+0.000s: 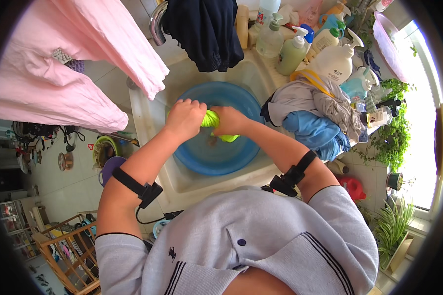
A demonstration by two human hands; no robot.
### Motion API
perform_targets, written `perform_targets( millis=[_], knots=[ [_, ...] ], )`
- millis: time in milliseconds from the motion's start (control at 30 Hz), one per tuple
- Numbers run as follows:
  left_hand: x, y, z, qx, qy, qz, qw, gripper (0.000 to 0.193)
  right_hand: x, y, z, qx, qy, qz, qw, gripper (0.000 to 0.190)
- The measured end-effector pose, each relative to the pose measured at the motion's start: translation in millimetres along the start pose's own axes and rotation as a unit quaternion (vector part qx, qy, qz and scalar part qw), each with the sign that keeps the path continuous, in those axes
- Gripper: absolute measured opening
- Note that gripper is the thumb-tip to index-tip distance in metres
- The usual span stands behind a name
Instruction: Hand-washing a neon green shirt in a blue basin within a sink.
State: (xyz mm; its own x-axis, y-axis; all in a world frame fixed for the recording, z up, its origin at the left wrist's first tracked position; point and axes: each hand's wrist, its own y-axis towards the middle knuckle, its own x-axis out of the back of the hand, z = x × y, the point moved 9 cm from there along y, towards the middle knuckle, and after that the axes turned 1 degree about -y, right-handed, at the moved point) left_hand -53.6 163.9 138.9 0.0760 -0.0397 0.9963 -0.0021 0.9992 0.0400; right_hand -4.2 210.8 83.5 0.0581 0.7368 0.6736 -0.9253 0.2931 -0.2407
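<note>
Both my hands grip a twisted neon-green cloth [210, 118] above a blue plastic basin [217, 167]. My left hand [187, 117] is closed around one end, with a bit of the cloth showing past its outer edge. Around the other end is my right hand [229, 121], and a loose part of the cloth hangs below it. The basin stands in a pale sink [258, 70] and holds some water. A small brownish patch shows in the basin under the cloth; I cannot tell what it is.
Dark cloth [205, 33] hangs over the sink's far edge beside a metal faucet [158, 24]. Pink clothing [77, 40] hangs at the upper left. Grey and blue garments [310, 118] lie right of the sink, near several pump bottles [293, 51]. A purple bucket [110, 169] stands at the left.
</note>
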Motion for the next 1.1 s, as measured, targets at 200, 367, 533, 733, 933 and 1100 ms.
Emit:
perform_targets(
  millis=[200, 367, 533, 733, 933, 1100],
  knots=[
    [-38.7, -16.5, 8.6, 0.251, -0.339, 0.077, 0.904, 0.02, 18.1, -0.7, 18.3, 0.199, -0.16, -0.17, 0.952, 0.029],
    [-80.1, -29.8, -34.3, 0.372, -0.83, 0.081, 0.408, 0.011, 40.2, -9.3, 23.3, 0.287, -0.125, -0.274, 0.909, 0.033],
    [-51.9, -11.7, -46.7, 0.306, -0.935, 0.065, 0.167, 0.018, 59.2, -27.1, 18.4, 0.228, -0.062, -0.428, 0.872, 0.046],
    [-53.6, -16.5, -28.0, 0.356, -0.915, 0.035, 0.19, 0.021, 33.8, -22.0, 9.4, 0.165, -0.052, -0.323, 0.93, 0.043],
    [-63.3, -37.2, -1.7, 0.401, -0.877, 0.002, 0.265, 0.042, 5.5, -6.1, -20.0, 0.087, 0.008, -0.228, 0.97, 0.042],
    [-37.6, -45.9, 22.2, 0.351, -0.733, -0.08, 0.577, 0.076, -43.0, 0.5, -49.6, -0.098, 0.339, 0.064, 0.933, 0.039]
  ],
)
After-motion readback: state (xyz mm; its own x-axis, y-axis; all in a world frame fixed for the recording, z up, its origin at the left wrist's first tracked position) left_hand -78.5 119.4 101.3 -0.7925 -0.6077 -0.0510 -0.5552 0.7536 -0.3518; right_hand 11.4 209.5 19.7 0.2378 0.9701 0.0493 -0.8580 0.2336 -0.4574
